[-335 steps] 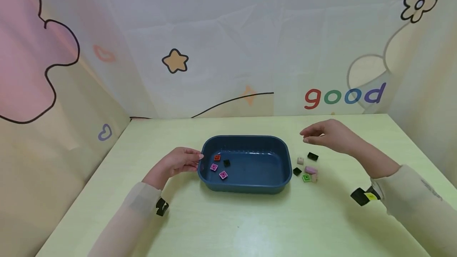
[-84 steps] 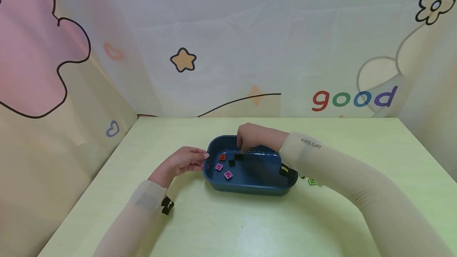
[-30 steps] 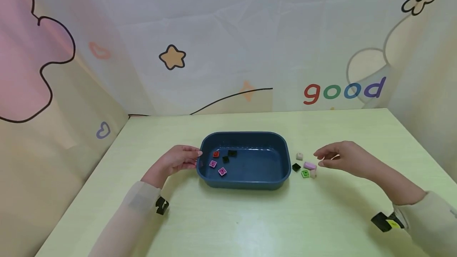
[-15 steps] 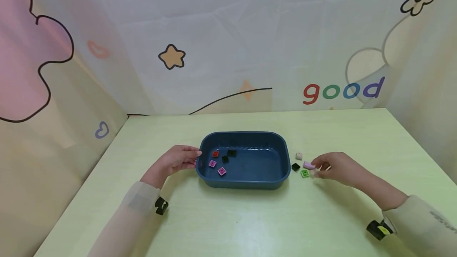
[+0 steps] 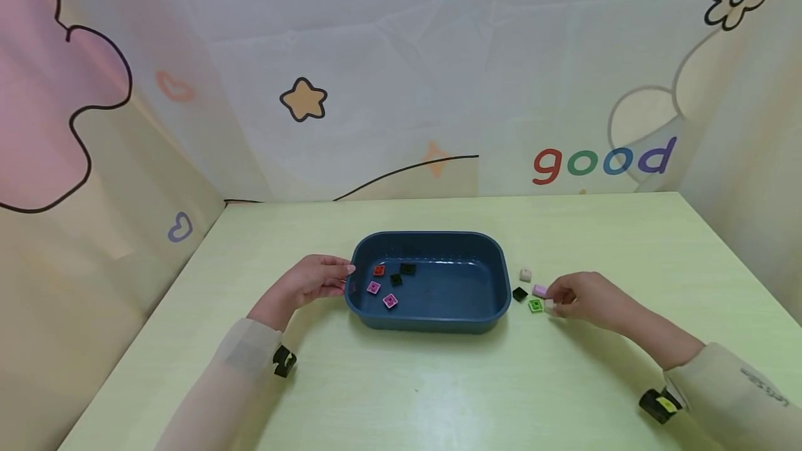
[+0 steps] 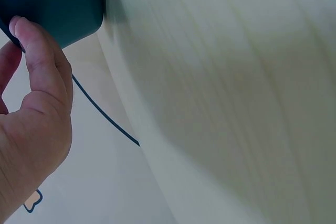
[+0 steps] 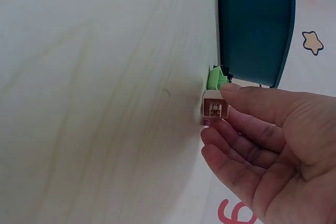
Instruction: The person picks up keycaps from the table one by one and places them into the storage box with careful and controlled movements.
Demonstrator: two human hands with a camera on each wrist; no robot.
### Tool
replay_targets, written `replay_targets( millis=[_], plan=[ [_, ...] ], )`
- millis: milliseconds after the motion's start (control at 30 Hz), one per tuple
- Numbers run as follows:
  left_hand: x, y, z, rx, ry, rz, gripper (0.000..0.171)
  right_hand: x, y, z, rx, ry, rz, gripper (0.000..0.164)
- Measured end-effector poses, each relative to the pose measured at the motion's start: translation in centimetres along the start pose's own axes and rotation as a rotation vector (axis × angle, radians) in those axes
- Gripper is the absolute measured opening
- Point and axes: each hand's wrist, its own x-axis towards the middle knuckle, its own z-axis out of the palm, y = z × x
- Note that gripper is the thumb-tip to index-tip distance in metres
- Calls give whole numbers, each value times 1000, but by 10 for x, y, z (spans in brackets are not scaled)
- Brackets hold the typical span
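The left hand (image 5: 316,277) holds the left end of a dark blue plastic basin (image 5: 432,324), thumb at its rim; the left wrist view shows its fingers against the basin's outer wall. To the basin's right, the right hand (image 5: 585,301) pinches a beige toy brick (image 7: 215,107) between thumb and index finger, low at the table. Its hollow underside faces the right wrist camera. Close by lie a lilac brick (image 5: 539,291), a green brick (image 5: 535,305), a black brick (image 5: 519,294) and a whitish brick (image 5: 525,275).
Inside the basin's left half are a red brick (image 5: 379,271), two pink bricks (image 5: 390,301) and two black bricks (image 5: 408,268). The pale table (image 5: 413,395) meets a printed cloth backdrop (image 5: 388,89) at its back and left side.
The longer black brick moved from the table into the basin with the right hand. That hand then returned right and came down onto the beige brick. The left hand stayed at the basin.
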Motion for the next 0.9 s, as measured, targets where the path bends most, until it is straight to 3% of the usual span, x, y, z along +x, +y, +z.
replay_targets(
  millis=[367,900],
  plan=[
    [0,-1,1,2,0,3,37,0,0,2,-2,4,2,14],
    [1,-2,0,1,0,9,36,1,-7,-20,-47,7,-15,15]
  ],
)
